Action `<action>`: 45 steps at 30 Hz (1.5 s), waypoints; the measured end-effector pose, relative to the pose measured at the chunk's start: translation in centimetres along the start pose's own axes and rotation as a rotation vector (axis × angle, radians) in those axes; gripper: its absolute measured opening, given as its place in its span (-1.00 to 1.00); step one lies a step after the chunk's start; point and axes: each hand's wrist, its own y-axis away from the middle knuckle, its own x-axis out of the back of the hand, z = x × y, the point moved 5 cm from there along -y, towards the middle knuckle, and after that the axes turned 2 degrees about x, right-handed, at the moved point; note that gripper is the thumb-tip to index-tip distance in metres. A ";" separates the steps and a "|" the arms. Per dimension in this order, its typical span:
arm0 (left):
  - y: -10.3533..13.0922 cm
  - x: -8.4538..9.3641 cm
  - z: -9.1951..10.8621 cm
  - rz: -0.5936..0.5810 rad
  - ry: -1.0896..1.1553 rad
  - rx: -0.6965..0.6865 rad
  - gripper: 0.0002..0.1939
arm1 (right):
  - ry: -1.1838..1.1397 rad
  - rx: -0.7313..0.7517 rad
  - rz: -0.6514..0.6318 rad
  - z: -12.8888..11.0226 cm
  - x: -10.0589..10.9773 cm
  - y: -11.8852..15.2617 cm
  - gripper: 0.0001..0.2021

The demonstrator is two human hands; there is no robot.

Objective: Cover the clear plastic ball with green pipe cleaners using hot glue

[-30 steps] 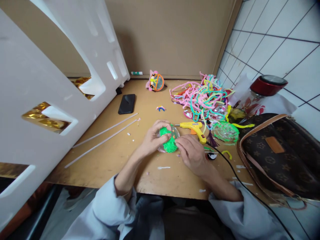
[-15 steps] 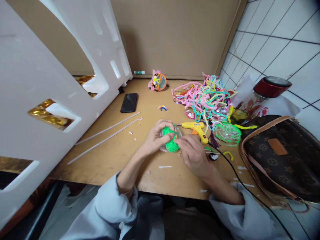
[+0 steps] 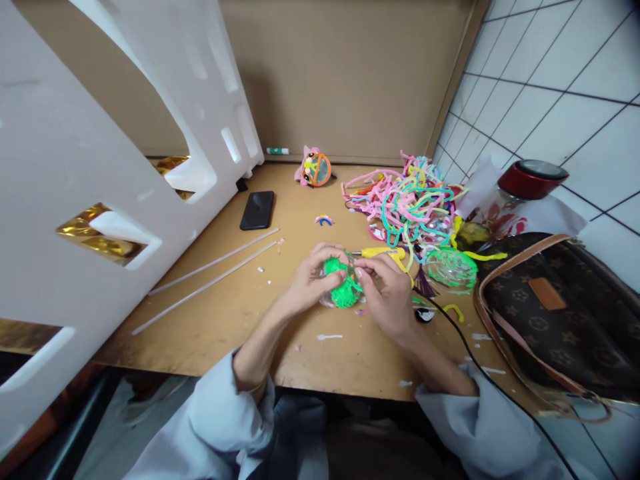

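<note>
My left hand [image 3: 320,275] is wrapped around a clear plastic ball [image 3: 343,293] covered partly in bright green pipe cleaner, with small orange bits showing on it. At the ball's right side, the thumb and fingers of my right hand [image 3: 387,287] are pinched together on the green pipe cleaner [image 3: 358,285]; the fingertips partly hide it. Just behind the right hand lies a yellow hot glue gun [image 3: 380,253], its nozzle pointing left and its grip partly covered. Another clear ball wound with green [image 3: 452,269] rests further right.
A tangle of coloured pipe cleaners [image 3: 407,200] lies at the back right, near a red-lidded jar [image 3: 530,180] and a brown handbag [image 3: 550,307]. A black phone [image 3: 257,211], two white sticks [image 3: 210,288], a rainbow piece [image 3: 325,220] and a decorated ball [image 3: 316,168] lie beyond my hands. The black cord [image 3: 465,340] trails right.
My right hand has shifted up along the ball's right side, its fingertips now higher. It covers more of the glue gun's grip. My left hand keeps its hold; the view has shifted slightly.
</note>
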 end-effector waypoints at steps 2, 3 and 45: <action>0.0 0.0 0.0 0.003 -0.002 0.010 -0.83 | -0.002 -0.051 -0.007 0.3 -0.4 -0.3 -0.87; 0.0 0.0 0.0 0.007 -0.002 0.012 -0.83 | -0.009 -0.074 -0.010 0.4 -0.5 -0.4 -0.87; 0.0 0.2 -0.1 0.029 -0.014 0.010 -0.79 | -0.132 -0.286 0.039 1.4 -1.2 -0.4 -0.76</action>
